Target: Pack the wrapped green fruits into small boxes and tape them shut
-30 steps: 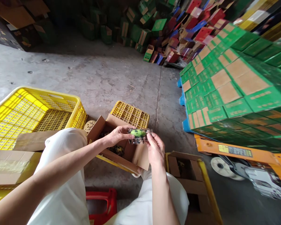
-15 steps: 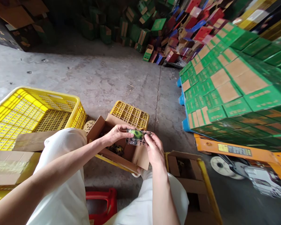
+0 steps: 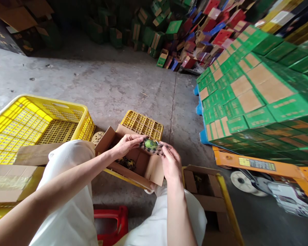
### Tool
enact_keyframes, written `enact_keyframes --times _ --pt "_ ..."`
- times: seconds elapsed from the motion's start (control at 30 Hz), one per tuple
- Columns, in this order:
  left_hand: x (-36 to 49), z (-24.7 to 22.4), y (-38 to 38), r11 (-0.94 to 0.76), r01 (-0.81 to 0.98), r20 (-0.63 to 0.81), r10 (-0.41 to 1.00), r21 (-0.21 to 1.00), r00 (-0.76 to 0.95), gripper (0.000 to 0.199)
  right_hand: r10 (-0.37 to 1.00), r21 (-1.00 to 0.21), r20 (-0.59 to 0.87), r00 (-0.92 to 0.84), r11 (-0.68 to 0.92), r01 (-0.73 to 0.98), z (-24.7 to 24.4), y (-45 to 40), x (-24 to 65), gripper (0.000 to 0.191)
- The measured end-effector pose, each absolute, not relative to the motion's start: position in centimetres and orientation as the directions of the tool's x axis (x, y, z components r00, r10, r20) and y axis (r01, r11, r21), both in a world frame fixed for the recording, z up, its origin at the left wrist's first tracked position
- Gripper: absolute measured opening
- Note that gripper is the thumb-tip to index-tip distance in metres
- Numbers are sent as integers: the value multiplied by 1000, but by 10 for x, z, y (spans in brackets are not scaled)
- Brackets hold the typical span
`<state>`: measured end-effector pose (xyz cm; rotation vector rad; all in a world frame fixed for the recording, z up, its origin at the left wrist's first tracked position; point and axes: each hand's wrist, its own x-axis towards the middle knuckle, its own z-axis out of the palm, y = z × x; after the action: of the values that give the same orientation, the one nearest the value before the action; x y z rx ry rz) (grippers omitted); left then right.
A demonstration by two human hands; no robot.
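Observation:
A small clear packet with black marks and a green item inside point(image 3: 151, 145) is stretched between my two hands. My left hand point(image 3: 127, 145) pinches its left end, and my right hand point(image 3: 171, 160) grips the right end. Both hands are above an open cardboard box point(image 3: 143, 164), whose flaps stand up. Some yellow-and-black wrapped items point(image 3: 128, 163) lie at the bottom of that box. What the green item is cannot be made out.
A large yellow crate point(image 3: 66, 106) stands at the left, a small yellow crate point(image 3: 143, 123) beyond the box. Another opened carton point(image 3: 210, 201) is by my right knee. Green boxes point(image 3: 251, 89) are stacked at the right near an orange pallet jack point(image 3: 269, 164). A red stool point(image 3: 122, 222) shows below.
The packet has turned and stretched out between my hands, showing more of its black pattern. My right hand has shifted slightly right, and my left hand has moved up a little.

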<state>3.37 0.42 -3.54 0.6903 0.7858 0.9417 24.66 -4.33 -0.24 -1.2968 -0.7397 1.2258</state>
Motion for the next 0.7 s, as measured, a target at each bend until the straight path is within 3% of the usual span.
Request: enact_keyframes --times 0.33,0.53,0.7 --pt "29 -25 6 198 -316 -121 961 928 247 46 934 -946 -240 263 -163 -282 -2 -43 246 31" --pt "34 -29 2 360 -400 -191 895 843 403 56 928 -940 -257 268 -176 -291 -2 -44 240 32" --pt "38 -41 -1 396 -385 -212 873 834 439 49 930 -965 -232 286 -183 -189 -5 -46 236 32"
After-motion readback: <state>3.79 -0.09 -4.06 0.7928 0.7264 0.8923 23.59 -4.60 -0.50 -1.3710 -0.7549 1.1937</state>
